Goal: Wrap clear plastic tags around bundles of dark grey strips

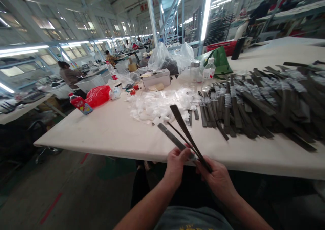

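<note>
Hall: I view a long factory hall with rows of benches; a seated co-worker [69, 76] works at the left.
Table: a white-topped table [83, 135] runs in front of me.
Pile: dark strips [254, 104], each wrapped with a silver-grey band, lie in overlapping rows on the right of the table.
Scraps: white scraps [159, 104] lie heaped at table centre, just beside the pile.
Clear bags: the left clear bag [159, 59] shows a dark mass inside; the right clear bag [185, 55] shows no readable contents.
Red bag: red bag [98, 96] sits at the left; contents hidden.
Green bag: green bag [220, 62] lies beyond the water bottle.
Box: white box [156, 78] is closed.
Jar: glass jar [195, 70] has a metal lid; contents unclear.
Bottles: water bottle [208, 70] stands upright, white cap; red bottle [80, 103] lies on its side.
Writing: I cannot read either bottle label at this resolution.
Hands: left hand [176, 165] and right hand [215, 181] are close together, both clamped on the held strips [184, 131].
Held strips: three, fanned out over the table edge, not touching the table.
</note>
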A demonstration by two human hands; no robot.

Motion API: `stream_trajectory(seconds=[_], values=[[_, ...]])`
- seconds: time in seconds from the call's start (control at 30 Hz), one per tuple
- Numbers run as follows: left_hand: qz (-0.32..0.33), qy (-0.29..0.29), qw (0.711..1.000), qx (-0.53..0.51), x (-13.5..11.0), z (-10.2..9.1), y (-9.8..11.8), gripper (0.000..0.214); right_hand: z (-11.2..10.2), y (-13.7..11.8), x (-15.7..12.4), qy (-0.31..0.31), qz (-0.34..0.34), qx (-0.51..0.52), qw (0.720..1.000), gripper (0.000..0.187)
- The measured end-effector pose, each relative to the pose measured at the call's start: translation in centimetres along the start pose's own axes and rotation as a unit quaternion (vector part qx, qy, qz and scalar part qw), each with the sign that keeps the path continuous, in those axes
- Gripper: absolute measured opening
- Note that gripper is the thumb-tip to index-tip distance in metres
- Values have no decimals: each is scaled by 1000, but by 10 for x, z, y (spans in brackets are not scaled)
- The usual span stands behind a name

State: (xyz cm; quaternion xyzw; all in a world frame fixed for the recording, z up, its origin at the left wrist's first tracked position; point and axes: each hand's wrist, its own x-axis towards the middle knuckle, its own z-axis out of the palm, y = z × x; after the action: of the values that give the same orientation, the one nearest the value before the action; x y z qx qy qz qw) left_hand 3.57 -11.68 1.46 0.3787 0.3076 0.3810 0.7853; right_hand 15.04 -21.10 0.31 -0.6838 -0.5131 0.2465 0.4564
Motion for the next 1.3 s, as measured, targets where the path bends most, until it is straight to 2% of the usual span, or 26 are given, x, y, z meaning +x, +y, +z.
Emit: stream_trajectory(seconds=[0.07,0.13,0.2,0.3,0.37,0.43,0.53,0.6,0.73,0.83,0.9,0.97,1.03,1.13,1.23,1.3], values=[[58,66,995,-40,10,-7,18,30,1,2,-3,-8,10,1,1000,37],[87,105,989,-52,18,-13,30,28,2,3,-4,-8,17,0,1000,39],[67,99,992,-34,17,-15,28,25,3,3,-3,-5,17,-1,1000,38],[4,48,999,-2,5,-10,6,24,5,2,2,0,11,2,1000,37],[-6,31,999,5,1,-8,-2,24,7,3,4,0,12,5,1000,37],[24,51,998,-15,5,-9,4,25,8,6,3,-1,14,7,1000,38],[79,109,989,-68,19,-14,25,28,8,12,1,-4,18,11,1000,39],[74,120,987,-75,23,-14,31,28,8,13,1,-5,21,16,1000,40],[4,88,995,-56,14,-7,13,29,9,11,5,5,24,21,999,40],[4,71,995,-65,6,-6,4,30,10,10,5,-3,28,36,999,39],[-5,60,993,-102,8,-8,9,40,10,12,3,-19,41,70,997,38],[-56,37,985,-157,14,-8,19,56,10,15,1,-30,58,110,992,36],[-116,0,972,-206,22,-6,29,63,10,19,-1,-35,70,141,987,35],[-158,-21,960,-229,33,2,35,43,12,23,-4,-40,75,172,981,35],[-126,-7,980,-151,33,13,27,21,14,22,-6,-23,72,190,979,35],[-89,-64,994,-18,27,18,17,20,14,18,-5,0,66,204,977,35]])
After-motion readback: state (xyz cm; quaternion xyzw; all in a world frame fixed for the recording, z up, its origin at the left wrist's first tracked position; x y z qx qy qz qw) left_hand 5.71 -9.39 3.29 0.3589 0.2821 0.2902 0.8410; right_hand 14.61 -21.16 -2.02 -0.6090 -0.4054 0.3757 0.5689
